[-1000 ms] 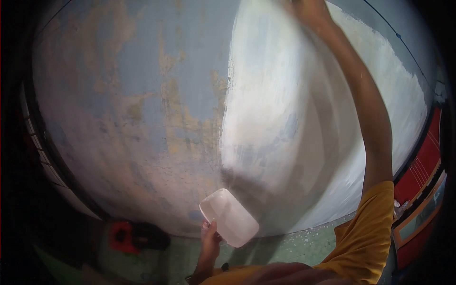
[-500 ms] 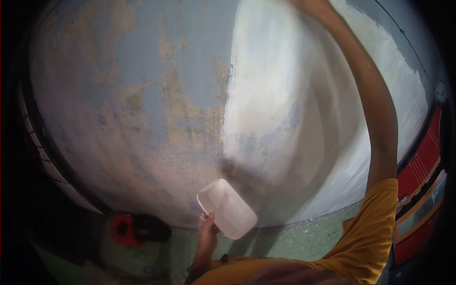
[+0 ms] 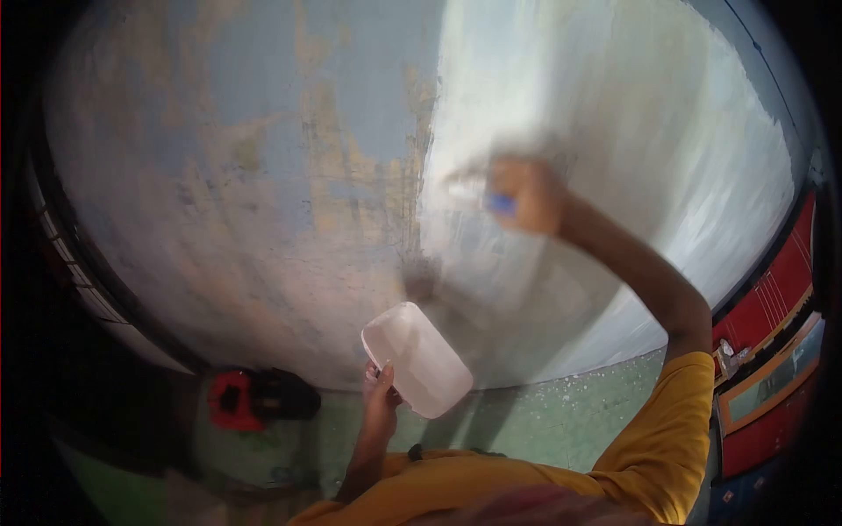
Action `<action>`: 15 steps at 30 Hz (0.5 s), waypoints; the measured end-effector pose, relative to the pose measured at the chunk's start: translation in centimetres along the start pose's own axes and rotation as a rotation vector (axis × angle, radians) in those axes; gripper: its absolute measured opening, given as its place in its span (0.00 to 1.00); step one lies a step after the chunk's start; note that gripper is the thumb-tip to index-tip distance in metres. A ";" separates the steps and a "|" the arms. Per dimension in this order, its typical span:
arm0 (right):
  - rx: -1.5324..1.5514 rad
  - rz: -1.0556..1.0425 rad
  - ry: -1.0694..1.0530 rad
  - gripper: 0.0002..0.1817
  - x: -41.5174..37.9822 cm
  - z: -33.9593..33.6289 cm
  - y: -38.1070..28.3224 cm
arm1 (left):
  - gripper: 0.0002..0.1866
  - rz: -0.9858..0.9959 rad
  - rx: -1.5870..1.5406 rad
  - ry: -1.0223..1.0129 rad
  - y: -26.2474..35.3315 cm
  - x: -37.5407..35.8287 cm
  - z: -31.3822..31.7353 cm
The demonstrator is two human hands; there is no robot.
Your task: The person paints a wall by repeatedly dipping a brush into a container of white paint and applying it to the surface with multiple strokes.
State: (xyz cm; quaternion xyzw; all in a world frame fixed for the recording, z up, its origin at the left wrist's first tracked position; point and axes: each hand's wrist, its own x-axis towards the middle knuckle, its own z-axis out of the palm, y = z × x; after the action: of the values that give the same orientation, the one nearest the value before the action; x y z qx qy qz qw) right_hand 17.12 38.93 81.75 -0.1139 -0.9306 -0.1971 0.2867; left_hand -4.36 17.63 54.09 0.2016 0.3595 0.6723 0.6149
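My left hand point(image 3: 382, 386) grips the near-left edge of a white rectangular tub point(image 3: 419, 359), thumb over its rim, low in front of the wall. Raised before the wall point(image 3: 351, 105), my right hand point(image 3: 526, 195) is closed round a brush point(image 3: 469, 188) with a blue part, its pale head pointing left; both are blurred by motion. Around the brush the wall is coated white, with a ragged vertical edge on the left. Left of that edge the surface is patchy grey, blue and tan. Whether the brush touches the wall cannot be told.
A red and black object point(image 3: 237, 401) rests on the green floor point(image 3: 561, 412) at the lower left. White specks dot the floor along the wall. Red furniture point(image 3: 763, 316) with an orange-framed panel stands at the right. A dark cord hangs at the upper right.
My right hand has come down from beyond the top edge into view with the brush, and the arm is now bent. The tub appears slightly higher, as the view has shifted a little.
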 end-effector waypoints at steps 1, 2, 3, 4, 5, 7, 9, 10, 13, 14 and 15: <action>-0.044 0.103 0.060 0.12 1.5 -1.6 1.5 | 0.26 0.010 -0.010 -0.004 0.1 -0.1 0.2; -0.198 0.059 0.144 0.13 3.0 -3.3 4.4 | 0.26 0.002 -0.012 -0.013 0.2 0.0 0.3; -0.292 0.188 0.152 0.14 5.2 -6.2 4.5 | 0.25 -0.006 -0.013 -0.020 0.2 0.0 0.3; -0.384 0.318 0.148 0.16 7.3 -9.2 4.5 | 0.25 -0.011 -0.015 -0.026 0.2 0.0 0.2; -0.219 0.594 0.126 0.16 9.5 -11.9 2.6 | 0.24 -0.017 -0.018 -0.027 0.3 0.1 0.1; -0.366 0.136 0.503 0.13 11.8 -13.4 3.7 | 0.24 -0.032 -0.026 -0.025 0.0 0.2 0.0; -0.726 -0.071 0.548 0.13 12.1 -13.2 4.1 | 0.24 -0.044 -0.025 -0.001 -0.3 0.1 -0.3; -0.733 0.080 0.422 0.11 10.9 -11.6 3.5 | 0.24 -0.049 -0.024 0.010 -0.3 0.1 -0.5; -0.547 -0.052 0.122 0.13 5.0 -3.4 2.8 | 0.23 -0.052 -0.038 -0.017 -0.3 0.2 -0.8; -0.608 -0.068 0.115 0.25 3.3 -0.1 1.1 | 0.23 -0.053 -0.035 -0.008 -0.2 0.3 -1.1; -0.494 -0.106 0.054 0.28 1.9 1.3 -0.7 | 0.23 -0.052 -0.032 -0.001 -0.1 0.3 -1.3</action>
State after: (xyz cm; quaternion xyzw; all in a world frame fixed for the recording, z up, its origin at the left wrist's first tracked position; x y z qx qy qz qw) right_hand 14.73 39.06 81.67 -0.1261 -0.8509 -0.4362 0.2641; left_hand -5.20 17.58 53.11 0.1828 0.3536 0.6615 0.6356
